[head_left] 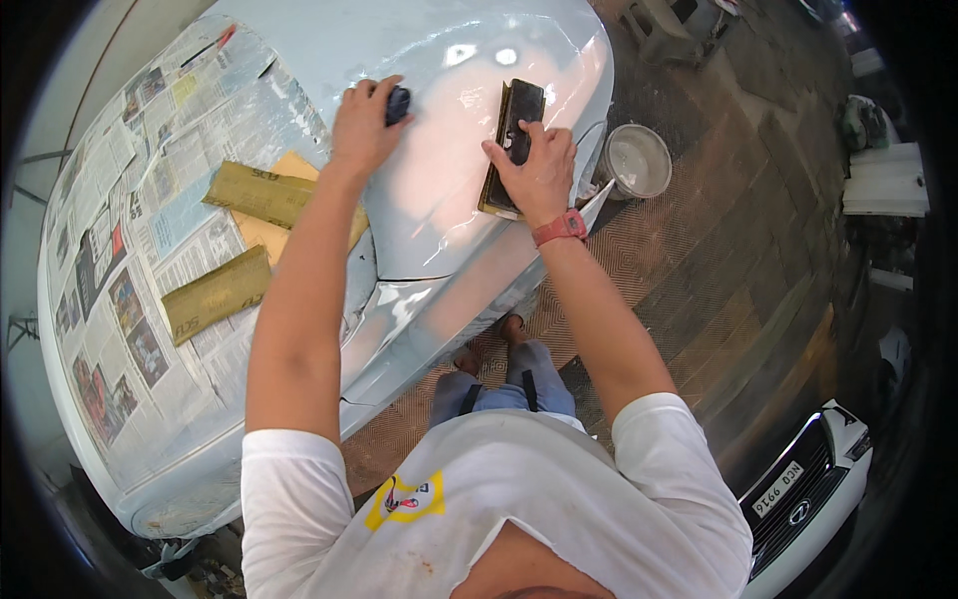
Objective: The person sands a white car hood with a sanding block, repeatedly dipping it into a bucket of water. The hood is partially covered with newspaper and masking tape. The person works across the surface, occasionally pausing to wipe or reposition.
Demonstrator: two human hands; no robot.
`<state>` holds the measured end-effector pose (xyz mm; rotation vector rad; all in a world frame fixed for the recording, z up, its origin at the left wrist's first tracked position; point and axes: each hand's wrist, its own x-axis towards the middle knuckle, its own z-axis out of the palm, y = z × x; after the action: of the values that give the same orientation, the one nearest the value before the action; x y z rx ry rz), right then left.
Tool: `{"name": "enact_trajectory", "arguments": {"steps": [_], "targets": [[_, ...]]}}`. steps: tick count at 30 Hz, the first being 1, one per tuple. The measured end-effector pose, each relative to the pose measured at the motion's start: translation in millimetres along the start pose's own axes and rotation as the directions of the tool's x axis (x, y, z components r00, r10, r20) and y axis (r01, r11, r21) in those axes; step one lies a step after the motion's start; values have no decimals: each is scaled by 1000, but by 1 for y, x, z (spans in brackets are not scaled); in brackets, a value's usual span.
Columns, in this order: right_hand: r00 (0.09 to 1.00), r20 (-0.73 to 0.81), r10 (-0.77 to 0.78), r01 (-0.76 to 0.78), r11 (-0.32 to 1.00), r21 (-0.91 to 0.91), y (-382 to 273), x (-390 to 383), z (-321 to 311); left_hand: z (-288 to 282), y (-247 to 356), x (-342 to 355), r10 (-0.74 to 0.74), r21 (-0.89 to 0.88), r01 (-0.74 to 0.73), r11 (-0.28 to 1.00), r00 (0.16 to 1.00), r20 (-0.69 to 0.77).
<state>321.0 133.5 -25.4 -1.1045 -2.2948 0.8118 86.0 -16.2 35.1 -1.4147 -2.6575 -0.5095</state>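
A car panel (429, 235), pale blue-grey with pinkish patches and a wet shine, lies under both hands. My left hand (361, 130) is closed round a small dark lump (398, 105) on the panel; whether it is a sponge or a cloth I cannot tell. Further right, my right hand (539, 170) grips a long black sanding block (523, 105) from above. Yellowish sandpaper (491, 190) shows along the block's edge, and the block rests near the panel's right side.
Newspaper (185, 150) covers the left of the car body. Olive-brown sandpaper strips (217, 293) lie on it, some over a tan sheet (261, 238). A round bucket (637, 162) of cloudy liquid stands beyond the panel's right edge. A car front (808, 489) is at lower right.
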Motion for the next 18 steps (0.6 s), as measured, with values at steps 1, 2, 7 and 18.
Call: {"name": "enact_trajectory", "arguments": {"steps": [1, 2, 7, 18], "targets": [[998, -29, -57, 55, 996, -66, 5, 8, 2, 3, -16, 2, -6, 57, 4, 998, 1000, 28], [992, -58, -116, 114, 993, -40, 11, 18, 4, 6, -29, 4, 20, 83, -20, 996, 1000, 11], [977, 165, -138, 147, 988, -49, 33, 67, 20, 25, -64, 16, 151, 39, -149, 988, 987, -48], [994, -48, 93, -96, 994, -57, 56, 90, 48, 33, -78, 15, 81, -132, -101, 986, 985, -150]]}}
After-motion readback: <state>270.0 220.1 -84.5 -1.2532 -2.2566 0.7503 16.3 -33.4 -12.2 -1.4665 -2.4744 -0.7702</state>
